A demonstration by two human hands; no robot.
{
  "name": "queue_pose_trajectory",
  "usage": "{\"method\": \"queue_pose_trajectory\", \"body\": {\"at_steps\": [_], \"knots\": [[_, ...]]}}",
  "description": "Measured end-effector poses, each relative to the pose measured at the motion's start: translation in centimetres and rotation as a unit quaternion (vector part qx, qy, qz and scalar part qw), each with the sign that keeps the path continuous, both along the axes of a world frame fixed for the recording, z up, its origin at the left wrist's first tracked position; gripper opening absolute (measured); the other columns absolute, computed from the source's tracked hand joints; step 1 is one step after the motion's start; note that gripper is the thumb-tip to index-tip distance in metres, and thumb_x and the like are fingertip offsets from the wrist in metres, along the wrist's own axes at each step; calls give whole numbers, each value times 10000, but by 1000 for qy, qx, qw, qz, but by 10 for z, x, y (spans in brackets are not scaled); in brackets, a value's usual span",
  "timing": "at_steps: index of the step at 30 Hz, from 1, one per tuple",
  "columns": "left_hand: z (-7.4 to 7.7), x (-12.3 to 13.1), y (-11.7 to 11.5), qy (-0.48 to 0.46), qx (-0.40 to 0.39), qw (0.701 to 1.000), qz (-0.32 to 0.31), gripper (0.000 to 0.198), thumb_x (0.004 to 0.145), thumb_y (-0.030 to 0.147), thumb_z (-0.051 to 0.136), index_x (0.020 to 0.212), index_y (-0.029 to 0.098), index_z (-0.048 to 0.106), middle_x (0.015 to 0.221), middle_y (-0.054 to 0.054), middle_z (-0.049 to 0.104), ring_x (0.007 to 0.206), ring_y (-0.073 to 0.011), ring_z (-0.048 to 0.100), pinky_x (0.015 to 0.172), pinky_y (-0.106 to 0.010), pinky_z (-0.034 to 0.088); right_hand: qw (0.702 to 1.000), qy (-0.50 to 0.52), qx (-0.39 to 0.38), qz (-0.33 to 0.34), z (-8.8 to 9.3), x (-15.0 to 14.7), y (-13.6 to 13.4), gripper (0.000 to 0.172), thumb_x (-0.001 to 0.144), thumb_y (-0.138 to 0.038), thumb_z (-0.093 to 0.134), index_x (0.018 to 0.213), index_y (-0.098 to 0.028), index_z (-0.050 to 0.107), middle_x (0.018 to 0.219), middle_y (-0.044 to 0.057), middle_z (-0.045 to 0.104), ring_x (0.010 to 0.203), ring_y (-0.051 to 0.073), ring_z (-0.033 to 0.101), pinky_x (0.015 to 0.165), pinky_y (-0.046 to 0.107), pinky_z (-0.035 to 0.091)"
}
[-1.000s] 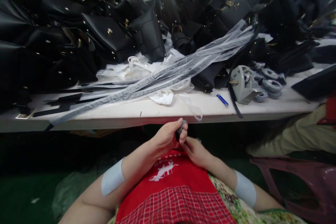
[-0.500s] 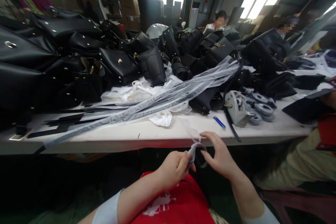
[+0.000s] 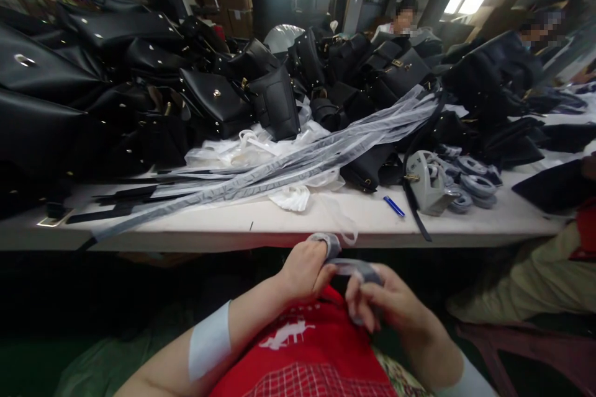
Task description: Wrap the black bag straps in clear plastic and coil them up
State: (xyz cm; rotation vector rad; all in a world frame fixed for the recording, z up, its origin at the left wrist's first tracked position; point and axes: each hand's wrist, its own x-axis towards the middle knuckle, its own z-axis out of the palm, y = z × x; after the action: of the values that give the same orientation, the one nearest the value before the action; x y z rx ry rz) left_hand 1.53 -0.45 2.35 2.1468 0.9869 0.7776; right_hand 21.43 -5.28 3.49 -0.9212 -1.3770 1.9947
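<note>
In front of my red apron, below the table edge, my left hand is closed around a dark strap in translucent film wrap. The strap loops over the top of this hand and runs across to the right. My right hand grips the strap's other stretch, its fingers curled and slightly blurred. Part of the strap is hidden within both hands. A thin, pale film strip hangs over the table edge just above them.
Film-wrapped straps lie across the white table. Black bags are piled behind. To the right are a blue pen, a grey dispenser-like holder and grey coils. A co-worker's leg is at right.
The strap now stretches between my hands and loops over my left hand. My right hand has dropped lower and its fingers have closed onto the strap. The view has tilted down slightly.
</note>
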Motion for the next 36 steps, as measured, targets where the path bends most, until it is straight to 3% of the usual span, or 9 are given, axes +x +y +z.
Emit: {"method": "queue_pose_trajectory", "body": {"at_steps": [4, 7, 15, 18, 22, 25, 29, 33, 36], "knots": [[10, 1, -12, -32, -224, 972, -57, 693, 952, 584, 174, 618, 171, 619, 511, -24, 503, 478, -146, 455, 521, -282, 357, 929, -239, 220, -176, 9, 27, 25, 305, 818, -423, 650, 944, -146, 669, 828, 92, 702, 712, 199, 656, 656, 312, 543], [19, 4, -14, -144, -449, 878, -81, 746, 918, 673, 199, 573, 157, 612, 375, 34, 373, 339, -94, 304, 400, -246, 250, 856, -328, 372, -144, 7, 22, 27, 512, 727, -238, 713, 1220, -175, 587, 1242, 131, 613, 1175, 285, 544, 1032, 448, 414], [15, 11, 9, -402, -634, 659, 37, 603, 978, 510, 252, 742, 109, 636, 410, 73, 327, 332, -70, 287, 368, -189, 274, 953, -231, 198, 3, -30, -29, 3, 268, 980, -308, 418, 931, -161, 637, 871, 71, 699, 812, 188, 644, 823, 348, 502], [5, 8, 20, -431, -561, 701, 92, 549, 969, 511, 296, 900, 92, 644, 548, 24, 469, 450, -96, 449, 484, -222, 407, 976, -146, 141, 81, -25, -36, -3, 303, 984, -361, 432, 925, -153, 645, 792, 42, 679, 757, 155, 633, 817, 324, 503], [-17, 1, 15, -252, -234, 928, 145, 573, 905, 629, 341, 1011, 142, 625, 831, -87, 631, 809, -227, 605, 782, -371, 485, 996, -20, 37, 78, -7, -26, -6, 334, 943, -434, 521, 1022, -135, 649, 697, 24, 657, 645, 129, 603, 678, 271, 499], [-25, -2, 2, -24, -46, 997, 58, 611, 853, 672, 365, 934, 142, 659, 860, -128, 644, 866, -289, 592, 810, -411, 451, 999, 28, 2, -35, -3, -4, 1, 380, 879, -496, 597, 909, -124, 664, 554, -2, 595, 463, 99, 500, 514, 231, 435], [-12, -2, -8, -5, -189, 981, -37, 669, 933, 603, 210, 651, 179, 645, 524, -29, 514, 514, -173, 500, 568, -297, 387, 984, -100, 89, -114, -9, 25, 19, 403, 865, -533, 580, 872, -139, 669, 603, 30, 632, 507, 138, 561, 524, 257, 462], [6, -3, -5, -138, -491, 856, -85, 762, 909, 689, 175, 600, 168, 637, 357, 35, 355, 318, -102, 288, 394, -260, 266, 877, -320, 326, -148, -10, 30, 30, 351, 844, -414, 635, 1112, -187, 643, 1081, 111, 678, 1027, 252, 619, 896, 392, 491], [12, -5, 0, -196, -583, 785, -80, 736, 875, 731, 271, 592, 157, 634, 319, 55, 314, 273, -78, 234, 339, -238, 204, 857, -343, 373, -88, -14, 21, 27, 395, 834, -377, 648, 1177, -187, 608, 1142, 118, 661, 1046, 260, 612, 931, 410, 472]]}}
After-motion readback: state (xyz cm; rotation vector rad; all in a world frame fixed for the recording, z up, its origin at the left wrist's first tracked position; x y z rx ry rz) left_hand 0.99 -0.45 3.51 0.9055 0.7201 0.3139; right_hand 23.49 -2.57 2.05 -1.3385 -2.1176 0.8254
